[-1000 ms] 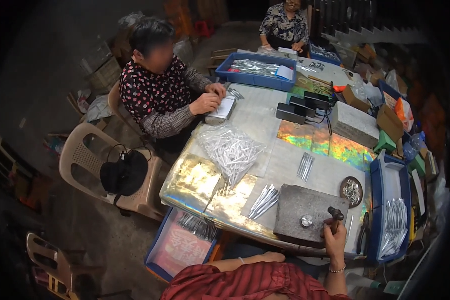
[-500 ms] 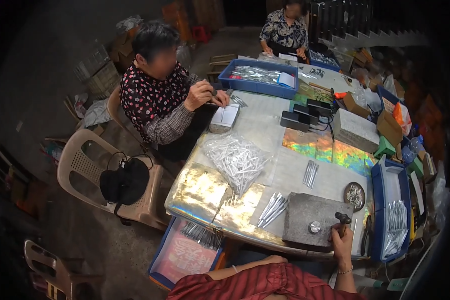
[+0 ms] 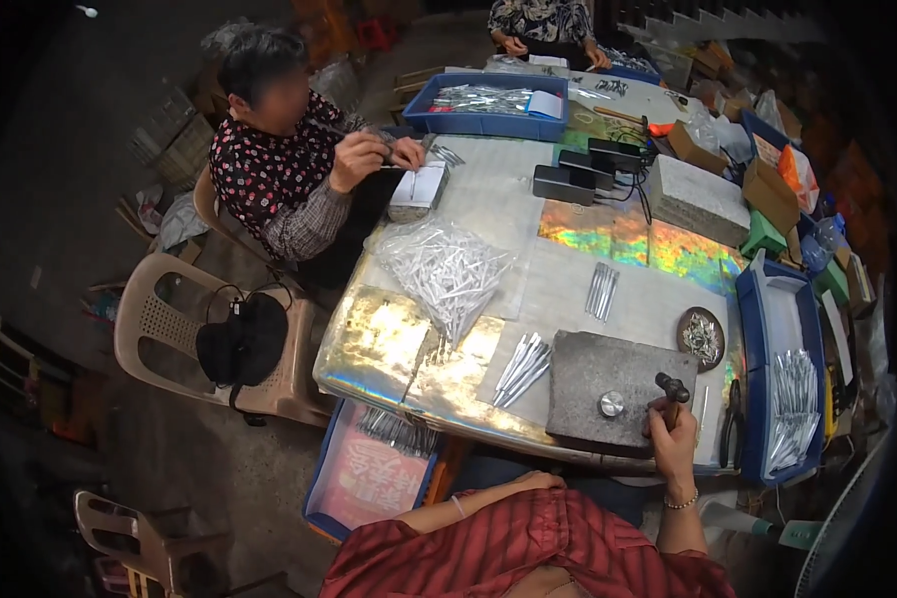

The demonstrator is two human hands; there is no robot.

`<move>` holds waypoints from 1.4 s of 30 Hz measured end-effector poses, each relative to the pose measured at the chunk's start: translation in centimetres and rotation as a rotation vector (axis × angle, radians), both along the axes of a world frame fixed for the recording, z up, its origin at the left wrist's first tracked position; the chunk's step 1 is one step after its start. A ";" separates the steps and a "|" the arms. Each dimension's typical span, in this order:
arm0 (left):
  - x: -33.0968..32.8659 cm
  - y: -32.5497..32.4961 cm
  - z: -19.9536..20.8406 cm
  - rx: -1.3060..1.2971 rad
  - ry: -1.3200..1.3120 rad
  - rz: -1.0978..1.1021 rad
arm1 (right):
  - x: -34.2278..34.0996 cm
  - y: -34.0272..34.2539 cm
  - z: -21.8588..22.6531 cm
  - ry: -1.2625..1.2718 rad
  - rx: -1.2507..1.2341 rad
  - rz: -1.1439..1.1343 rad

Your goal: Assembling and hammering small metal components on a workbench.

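Observation:
My right hand (image 3: 674, 437) is wrapped round the handle of a small hammer (image 3: 672, 387), over the right edge of a grey stone block (image 3: 590, 369). A round silvery metal piece (image 3: 611, 404) sits on the block, left of the hammer. My left hand (image 3: 540, 481) rests low by my waist, near the table edge; its fingers are too hidden to read. Beside the block lies a fanned bunch of silvery rods (image 3: 522, 370), with a smaller row of rods (image 3: 601, 291) beyond it. A round dish (image 3: 684, 361) of small metal pieces stands at the block's far right.
Pliers (image 3: 732, 424) and a blue tray (image 3: 757, 389) of rods lie at the right. A plastic bag of white sticks (image 3: 444, 269), black boxes (image 3: 565, 184) with cables and another stone block (image 3: 700, 199) occupy the table. Two other people sit at the left and far side.
The whole view has shifted, so the table and things on it appear higher and slightly left. My right hand still grips the hammer over the block; my left hand stays low.

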State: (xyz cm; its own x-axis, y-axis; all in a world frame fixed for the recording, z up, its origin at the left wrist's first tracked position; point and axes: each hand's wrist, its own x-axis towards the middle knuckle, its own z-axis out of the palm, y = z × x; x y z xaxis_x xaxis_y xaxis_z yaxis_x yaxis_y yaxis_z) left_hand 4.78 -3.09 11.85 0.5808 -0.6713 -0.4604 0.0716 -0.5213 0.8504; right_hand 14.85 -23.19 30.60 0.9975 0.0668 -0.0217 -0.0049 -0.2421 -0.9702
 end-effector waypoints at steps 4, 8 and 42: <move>-0.6 -0.7 -1.3 0.004 -0.012 0.013 | -0.2 0.2 0.6 -0.008 0.005 0.000; -1.2 -0.3 -0.4 0.026 -0.186 0.118 | -0.1 -0.1 0.7 -0.039 -0.028 0.009; 14.5 10.8 13.8 0.299 -0.765 0.929 | 0.2 -0.4 0.0 0.004 -0.089 0.019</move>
State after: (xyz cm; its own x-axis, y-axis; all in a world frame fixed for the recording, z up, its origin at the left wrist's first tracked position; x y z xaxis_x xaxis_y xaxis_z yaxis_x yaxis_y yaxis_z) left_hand 19.25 7.73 25.65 0.9670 0.2114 0.1423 0.0552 -0.7189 0.6930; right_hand 15.04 -23.57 30.58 0.9960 0.0831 -0.0321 -0.0031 -0.3272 -0.9449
